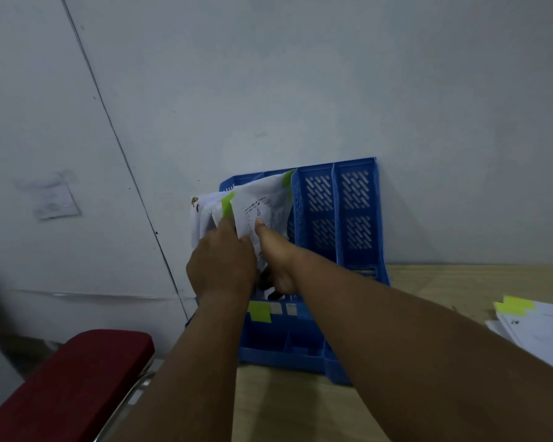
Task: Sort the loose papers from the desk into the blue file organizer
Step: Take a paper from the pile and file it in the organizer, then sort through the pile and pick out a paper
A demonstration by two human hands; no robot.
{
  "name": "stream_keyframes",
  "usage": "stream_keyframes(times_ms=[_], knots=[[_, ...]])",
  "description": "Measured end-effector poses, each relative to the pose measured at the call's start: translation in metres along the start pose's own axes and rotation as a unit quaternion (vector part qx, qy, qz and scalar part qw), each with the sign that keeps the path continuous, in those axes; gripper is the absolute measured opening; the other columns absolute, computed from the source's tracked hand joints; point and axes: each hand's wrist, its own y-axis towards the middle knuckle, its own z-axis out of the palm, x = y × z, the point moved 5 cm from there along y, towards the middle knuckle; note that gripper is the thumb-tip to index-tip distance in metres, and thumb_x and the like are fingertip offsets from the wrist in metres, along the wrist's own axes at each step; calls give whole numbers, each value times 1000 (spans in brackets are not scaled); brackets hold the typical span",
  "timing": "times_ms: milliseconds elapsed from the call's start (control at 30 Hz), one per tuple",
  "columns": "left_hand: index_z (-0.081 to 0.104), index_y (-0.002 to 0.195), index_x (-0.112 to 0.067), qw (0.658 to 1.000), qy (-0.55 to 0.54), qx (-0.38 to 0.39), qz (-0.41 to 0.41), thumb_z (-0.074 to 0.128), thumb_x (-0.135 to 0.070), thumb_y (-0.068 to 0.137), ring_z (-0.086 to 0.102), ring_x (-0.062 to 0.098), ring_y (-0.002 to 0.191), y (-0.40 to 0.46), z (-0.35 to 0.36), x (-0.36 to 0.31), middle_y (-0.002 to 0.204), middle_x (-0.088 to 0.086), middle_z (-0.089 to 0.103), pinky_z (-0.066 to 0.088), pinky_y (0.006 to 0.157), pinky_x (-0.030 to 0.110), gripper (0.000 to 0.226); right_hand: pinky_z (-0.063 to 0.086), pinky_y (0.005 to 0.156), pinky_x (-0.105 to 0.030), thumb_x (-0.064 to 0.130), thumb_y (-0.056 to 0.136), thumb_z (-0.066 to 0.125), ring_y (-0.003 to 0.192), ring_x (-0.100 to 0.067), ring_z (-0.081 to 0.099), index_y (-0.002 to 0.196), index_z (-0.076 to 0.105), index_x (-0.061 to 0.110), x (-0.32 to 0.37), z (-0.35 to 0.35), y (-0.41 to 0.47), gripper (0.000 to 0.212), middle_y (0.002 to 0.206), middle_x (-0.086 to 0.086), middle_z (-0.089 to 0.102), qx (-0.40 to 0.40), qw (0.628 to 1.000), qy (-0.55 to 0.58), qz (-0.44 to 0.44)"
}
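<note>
Left grip: the left hand (pixel 221 260) is reaching into the leftmost slot of the blue file organizer (pixel 339 218), its fingers curling over the near edge of a bunch of sheets and pinching them.
Right grip: the right hand (pixel 276 256) is lying just beside the left one, thumb pressing flat on the front printed sheet, the other fingers tucking behind the paper, so it is clamping that sheet.
Papers in the slot: the filed papers (pixel 256 205) are standing upright but leaning and fanning to the left, several carrying green tabs (pixel 228 204) along their upper edges.
Organizer: it is sitting on the wooden counter (pixel 460 282), its back touching the pale wall (pixel 300 74); the two slots to the right are showing only their slotted back panels. A green label (pixel 260 312) is sticking to its low front tray.
Loose papers: the remaining stack (pixel 537 333) is lying flat on the counter at the right edge, well apart from the organizer, with a yellow-green tab at its top corner.
Chair: a red padded seat (pixel 67 381) is showing at lower left, beside the counter.
</note>
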Motion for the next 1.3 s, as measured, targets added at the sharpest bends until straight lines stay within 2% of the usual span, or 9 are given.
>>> stream_keyframes(times_ms=[167, 400, 567, 667, 733, 767, 900, 1067, 1300], knots=[[40, 143, -14, 996, -83, 8, 11, 59, -29, 99, 63, 34, 102, -4, 12, -1, 124, 14, 59, 45, 67, 36, 50, 34, 116, -54, 84, 87, 25, 143, -35, 38, 158, 26, 22, 1, -3, -11, 94, 160, -16, 33, 9, 1000, 15, 22], [38, 130, -13, 979, -203, -27, -26, 76, -26, 88, 61, 32, 107, -23, 4, 4, 126, 15, 52, 51, 73, 36, 59, 33, 115, -52, 73, 98, 19, 142, -35, 37, 158, 24, 18, 10, -4, -36, 82, 158, -16, 34, -10, 1000, -13, 17], [44, 114, -14, 987, -154, -42, 3, 83, -28, 76, 58, 29, 96, -40, -10, -5, 110, 11, 52, 42, 64, 32, 57, 45, 100, -45, 74, 92, 31, 119, -30, 52, 150, 41, 16, 19, -12, -57, 83, 138, -10, 53, -74, 994, -69, -36], [50, 106, -17, 987, -155, -24, 33, 82, -29, 76, 57, 24, 89, -54, -15, -19, 100, 6, 54, 40, 63, 30, 45, 47, 96, -43, 68, 95, 33, 107, -26, 60, 122, 61, 12, 25, -28, -87, 68, 121, -10, 65, -96, 976, -153, -117], [56, 103, -17, 984, -173, 5, 52, 80, -30, 79, 56, 21, 84, -66, -18, -32, 95, 0, 52, 39, 62, 29, 37, 46, 77, -37, 60, 101, 32, 82, -22, 59, 87, 57, 12, 24, -46, -119, 56, 90, -8, 63, -124, 955, -211, -169], [58, 103, -17, 981, -182, 19, 64, 79, -31, 80, 57, 20, 84, -73, -19, -40, 95, -1, 53, 40, 62, 30, 34, 44, 72, -36, 59, 103, 32, 77, -20, 57, 83, 53, 12, 20, -55, -137, 54, 85, -6, 60, -138, 947, -223, -186], [63, 106, -19, 968, -213, 82, 101, 76, -38, 85, 57, 19, 89, -103, -22, -78, 100, 1, 60, 42, 68, 31, 31, 49, 83, -36, 60, 101, 38, 89, -14, 61, 101, 61, 20, -2, -103, -196, 46, 91, 5, 64, -206, 924, -242, -214], [64, 108, -24, 944, -277, 132, 125, 76, -42, 86, 56, 11, 91, -146, -22, -128, 103, -5, 60, 46, 74, 28, 31, 42, 69, -22, 55, 100, 46, 85, 1, 58, 99, 64, 30, -32, -162, -260, 31, 92, 15, 64, -286, 897, -243, -235], [67, 101, -26, 893, -374, 223, 111, 77, -34, 85, 60, 5, 89, -209, -12, -200, 98, -12, 65, 51, 75, 26, 20, 46, 89, -24, 45, 93, 63, 105, -4, 57, 118, 66, 32, -74, -249, -324, 29, 119, 17, 64, -379, 847, -327, -178]])
